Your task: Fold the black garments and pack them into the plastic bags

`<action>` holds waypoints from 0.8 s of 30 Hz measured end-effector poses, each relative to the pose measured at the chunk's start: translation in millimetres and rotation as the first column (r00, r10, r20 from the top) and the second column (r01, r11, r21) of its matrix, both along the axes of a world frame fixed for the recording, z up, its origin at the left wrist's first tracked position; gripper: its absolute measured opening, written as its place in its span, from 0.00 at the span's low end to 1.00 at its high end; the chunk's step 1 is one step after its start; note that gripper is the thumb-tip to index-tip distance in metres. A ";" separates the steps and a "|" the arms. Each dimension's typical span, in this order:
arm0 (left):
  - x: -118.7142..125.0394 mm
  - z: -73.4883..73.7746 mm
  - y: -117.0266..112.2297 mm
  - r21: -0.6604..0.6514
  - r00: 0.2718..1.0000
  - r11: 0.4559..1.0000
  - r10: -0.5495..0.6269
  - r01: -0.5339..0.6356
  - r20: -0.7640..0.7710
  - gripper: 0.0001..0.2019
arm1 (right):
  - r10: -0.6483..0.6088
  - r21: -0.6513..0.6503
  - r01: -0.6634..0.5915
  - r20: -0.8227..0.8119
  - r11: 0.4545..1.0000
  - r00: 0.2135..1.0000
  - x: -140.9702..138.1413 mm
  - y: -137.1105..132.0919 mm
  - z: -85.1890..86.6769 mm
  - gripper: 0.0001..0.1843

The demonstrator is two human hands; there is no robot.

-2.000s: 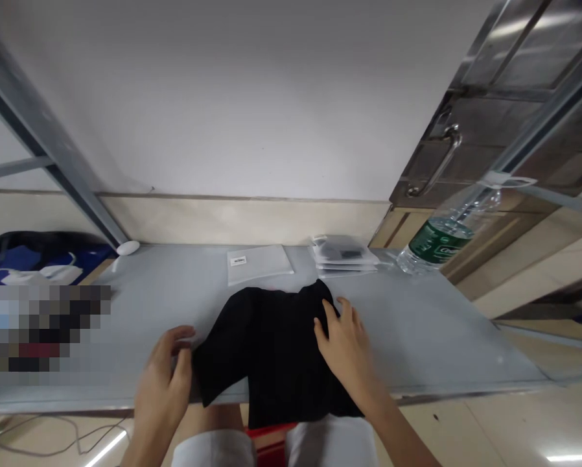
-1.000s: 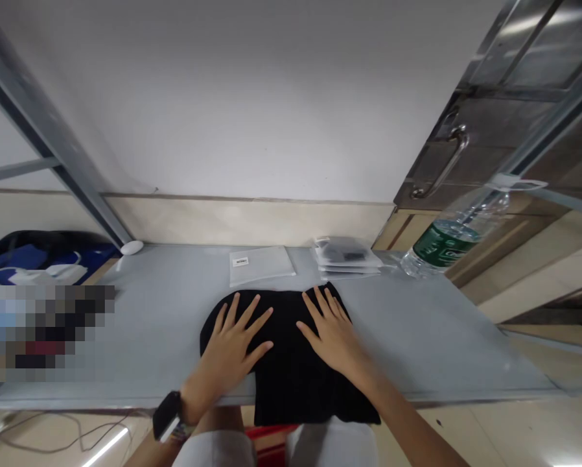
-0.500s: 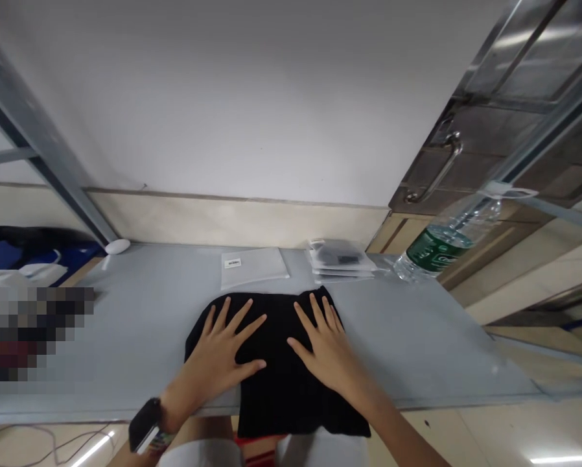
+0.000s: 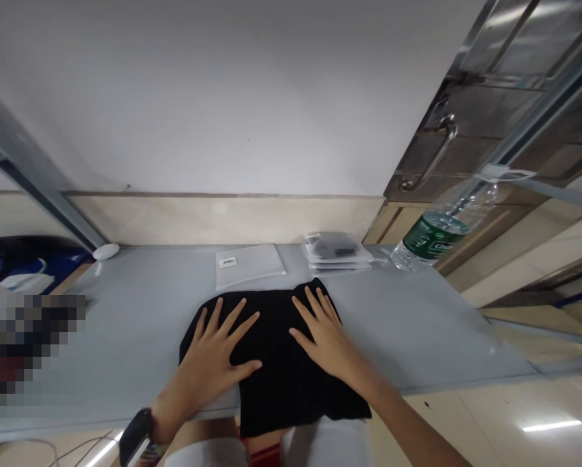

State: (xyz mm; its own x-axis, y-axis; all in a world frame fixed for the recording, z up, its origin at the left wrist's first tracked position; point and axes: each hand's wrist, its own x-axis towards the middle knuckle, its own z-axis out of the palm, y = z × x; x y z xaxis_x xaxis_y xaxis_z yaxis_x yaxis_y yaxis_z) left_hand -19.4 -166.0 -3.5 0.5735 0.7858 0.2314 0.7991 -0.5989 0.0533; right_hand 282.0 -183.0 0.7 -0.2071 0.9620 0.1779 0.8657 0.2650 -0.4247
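Since two seconds ago, the left hand [image 4: 218, 360] has been brought from the edge onto the black cloth [image 4: 279, 379]. It is laid flat beside the right hand [image 4: 326, 340], fingers spread; each grip is released and nothing is grasped. The cloth is spread on the surface [image 4: 417, 324], with its near end hung over the edge. A bag [image 4: 249, 264] is seen just behind it.
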 end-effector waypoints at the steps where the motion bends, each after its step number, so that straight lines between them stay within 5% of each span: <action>1: -0.2 -0.7 0.3 0.009 1.000 1.000 0.003 -0.003 -0.004 0.43 | 0.016 0.034 -0.014 -0.062 0.999 0.998 4.5 2.4 0.3 0.33; 4: -1.2 -1.9 2.4 0.027 1.000 1.000 0.010 -0.009 -0.007 0.43 | 0.018 0.225 0.036 -0.231 0.974 0.973 27.4 14.7 4.9 0.22; 6: -2.3 -1.7 4.8 0.028 1.000 1.000 0.013 -0.012 -0.008 0.42 | -0.029 0.402 0.127 -0.241 0.907 0.970 51.9 27.5 10.4 0.17; 10: -4.8 -0.2 9.3 0.015 1.000 1.000 0.014 -0.013 -0.019 0.42 | -0.318 0.605 0.240 0.023 0.759 0.948 117.4 59.6 20.6 0.15; 15: -5.9 -0.5 10.7 0.009 1.000 1.000 0.004 -0.004 -0.019 0.42 | -0.390 0.606 0.155 0.277 0.780 0.878 180.9 91.8 21.2 0.13; 18: -6.4 -1.0 10.9 0.010 1.000 1.000 0.001 0.000 -0.021 0.43 | -0.349 0.615 0.099 0.301 0.783 0.888 189.7 100.7 20.5 0.11; 24: -8.8 2.7 12.2 -0.013 1.000 0.999 -0.030 0.030 -0.001 0.42 | -0.282 0.728 0.113 0.115 0.676 0.952 172.3 105.0 33.6 0.10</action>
